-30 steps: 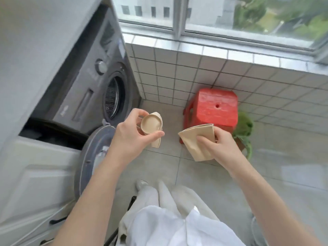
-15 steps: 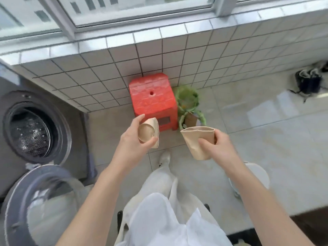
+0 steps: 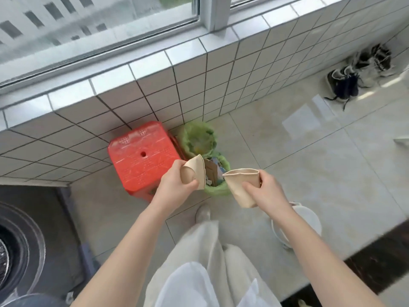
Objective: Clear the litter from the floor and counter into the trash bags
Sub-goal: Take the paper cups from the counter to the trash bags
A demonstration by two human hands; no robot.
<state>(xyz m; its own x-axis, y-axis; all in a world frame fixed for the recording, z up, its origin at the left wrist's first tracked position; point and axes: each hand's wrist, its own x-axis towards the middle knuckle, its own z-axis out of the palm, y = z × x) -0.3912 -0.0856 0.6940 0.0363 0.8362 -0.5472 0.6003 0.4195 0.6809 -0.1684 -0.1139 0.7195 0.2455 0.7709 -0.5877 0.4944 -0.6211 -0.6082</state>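
A glossy tiled floor meets a tiled sill wall, with a red stool at its foot. At the stool's three o'clock sit two green trash bags. The left hand pinches a crushed paper cup over the nearer bag; the right hand clamps a flattened cup at that bag's four o'clock.

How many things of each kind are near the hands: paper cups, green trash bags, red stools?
Crushed paper cups: 2, one in the left hand, the cup, one in the right hand, the cup
Green trash bags: 2, far, near
Red stool: 1
Total: 5
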